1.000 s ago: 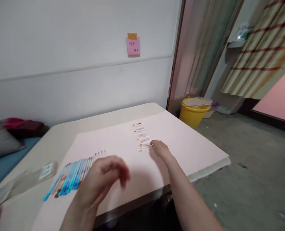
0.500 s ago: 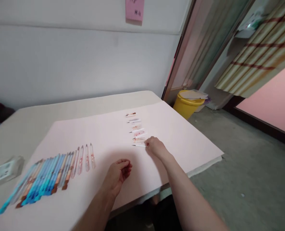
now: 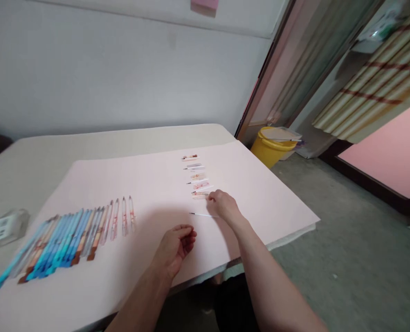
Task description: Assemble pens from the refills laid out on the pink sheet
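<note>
My right hand (image 3: 223,205) is closed in a pinch, its fingertips at the right end of a clear pen barrel with orange-red print (image 3: 200,194). Just below lies a thin white pen refill (image 3: 202,215) with a dark tip, apart from the fingertips; the hand partly covers its right end. Farther up the column are a pink-printed barrel (image 3: 201,185), a grey one (image 3: 193,166) and a brown-ended one (image 3: 190,157), with white refills among them. Loosely curled, my left hand (image 3: 180,244) rests over the near part of the paper, with nothing visible in its fingers.
At the left, a slanted row of several blue, brown and clear pens (image 3: 66,235) lies on pale pink paper (image 3: 156,180). A transparent case (image 3: 4,228) sits on the table's left side. Past the right edge stands a yellow bucket (image 3: 269,147) on the floor.
My right hand has left the nearest refill and shifted up to the pen barrel above. That refill now lies slightly lower and apart. My left hand has barely moved.
</note>
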Available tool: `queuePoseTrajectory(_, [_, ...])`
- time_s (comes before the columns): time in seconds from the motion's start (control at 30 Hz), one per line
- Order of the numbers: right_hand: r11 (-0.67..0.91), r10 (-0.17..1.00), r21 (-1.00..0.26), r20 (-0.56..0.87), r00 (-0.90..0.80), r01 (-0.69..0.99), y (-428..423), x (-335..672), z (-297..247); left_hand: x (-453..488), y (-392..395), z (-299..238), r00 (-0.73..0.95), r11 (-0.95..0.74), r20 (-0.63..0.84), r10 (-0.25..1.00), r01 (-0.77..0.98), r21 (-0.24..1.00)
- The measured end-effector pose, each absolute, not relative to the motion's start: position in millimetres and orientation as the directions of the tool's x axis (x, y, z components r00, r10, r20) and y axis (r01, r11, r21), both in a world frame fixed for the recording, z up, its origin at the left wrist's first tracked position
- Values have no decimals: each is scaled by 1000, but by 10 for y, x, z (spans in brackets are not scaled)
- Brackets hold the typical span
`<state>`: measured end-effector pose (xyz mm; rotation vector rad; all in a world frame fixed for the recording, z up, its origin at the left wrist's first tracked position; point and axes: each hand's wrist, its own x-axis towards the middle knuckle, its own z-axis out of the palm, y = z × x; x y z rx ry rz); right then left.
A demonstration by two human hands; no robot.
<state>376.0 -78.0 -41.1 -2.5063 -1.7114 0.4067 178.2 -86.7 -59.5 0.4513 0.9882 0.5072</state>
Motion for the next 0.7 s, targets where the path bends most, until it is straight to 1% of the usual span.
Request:
queuePoseTrajectory(0.13, [-354,929,-232,-197,313,906,-868,3813,-400,1786,-918,-597,455,809,-682,572,-179,559])
queuePoseTrajectory(0.33, [-257,954,-296,-230,192,920,-926,3907,-576,1791,-924,-611,454,810,-687,567,-156,565])
queuePoseTrajectory(0.47, [-244,958,-319,-224,177,916,-928,3950,-608,1820,-944,-627,441,818,-705,555,-134,560])
queuePoseTrajectory(0.7, [-234,958,-329,-240,159,915,-1069,3964,-463,1885,-983,-606,465,820,-695,548,-135,557])
